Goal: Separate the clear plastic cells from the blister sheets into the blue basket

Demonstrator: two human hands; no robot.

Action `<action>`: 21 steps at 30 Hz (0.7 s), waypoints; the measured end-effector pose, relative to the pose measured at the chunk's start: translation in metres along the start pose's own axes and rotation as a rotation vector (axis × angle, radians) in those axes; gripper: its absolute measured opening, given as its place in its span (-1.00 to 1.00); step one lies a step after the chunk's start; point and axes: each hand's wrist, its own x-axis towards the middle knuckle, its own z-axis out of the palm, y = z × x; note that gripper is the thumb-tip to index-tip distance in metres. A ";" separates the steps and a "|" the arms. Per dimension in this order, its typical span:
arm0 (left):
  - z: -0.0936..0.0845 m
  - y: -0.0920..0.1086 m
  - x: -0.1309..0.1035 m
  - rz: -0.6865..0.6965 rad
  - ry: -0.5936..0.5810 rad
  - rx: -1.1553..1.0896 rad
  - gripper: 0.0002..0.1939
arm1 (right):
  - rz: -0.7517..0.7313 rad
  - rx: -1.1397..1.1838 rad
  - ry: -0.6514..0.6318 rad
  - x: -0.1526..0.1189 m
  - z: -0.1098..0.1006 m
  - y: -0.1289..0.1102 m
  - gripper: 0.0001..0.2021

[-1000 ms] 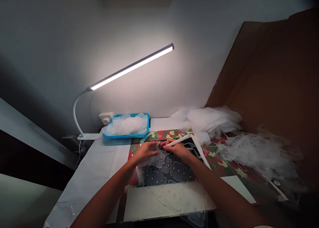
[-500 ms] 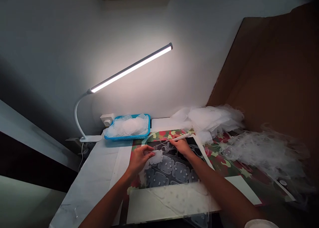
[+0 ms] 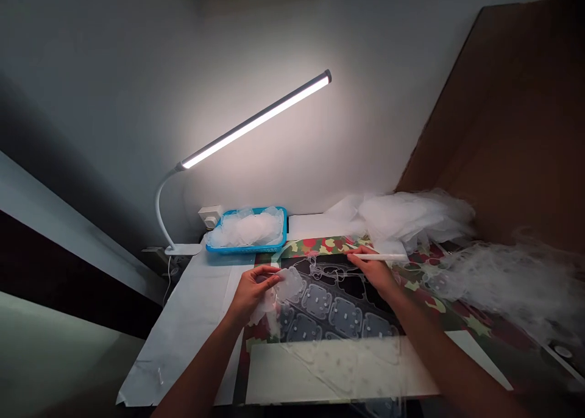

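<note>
My left hand [image 3: 253, 290] pinches a small white translucent piece [image 3: 289, 284] between thumb and fingers, over the left part of a dark board. In my right hand [image 3: 377, 275] is a thin white pen-like tool [image 3: 381, 257], its tip pointing left above the board's back edge. On the dark board [image 3: 338, 270] lies a translucent sheet [image 3: 345, 316] with rounded square shapes, and thin loose strands [image 3: 315, 269] curl at its upper part. The sheet's near end passes over a pale strip at the front.
A blue basket [image 3: 284, 235] of white pieces stands at the back left, by a lit lamp [image 3: 256, 122]. White sheets [image 3: 411, 217] and tangled translucent scraps [image 3: 507, 284] are heaped at right, near brown cardboard [image 3: 512, 113]. A pale strip [image 3: 329, 372] lies in front.
My right hand has moved right with the white tool, which now lies nearly level. My left hand still holds the white piece. The whole view has shifted slightly.
</note>
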 end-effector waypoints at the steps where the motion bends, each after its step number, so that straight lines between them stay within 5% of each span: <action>1: -0.002 0.005 0.007 0.006 -0.012 0.004 -0.54 | -0.005 -0.002 0.020 -0.005 -0.006 0.004 -0.68; 6: -0.034 0.058 0.073 0.109 0.018 0.195 -0.44 | 0.032 0.039 0.121 -0.019 -0.024 0.026 -0.62; 11: -0.090 0.106 0.143 0.223 0.327 0.297 -0.37 | 0.024 0.036 0.137 -0.016 -0.027 0.033 -0.61; 16: -0.116 0.098 0.172 0.206 0.550 0.376 -0.46 | 0.018 0.031 0.110 -0.014 -0.025 0.035 -0.59; 21: -0.116 0.073 0.172 0.130 0.398 0.503 -0.58 | 0.009 0.002 0.110 -0.015 -0.024 0.034 -0.59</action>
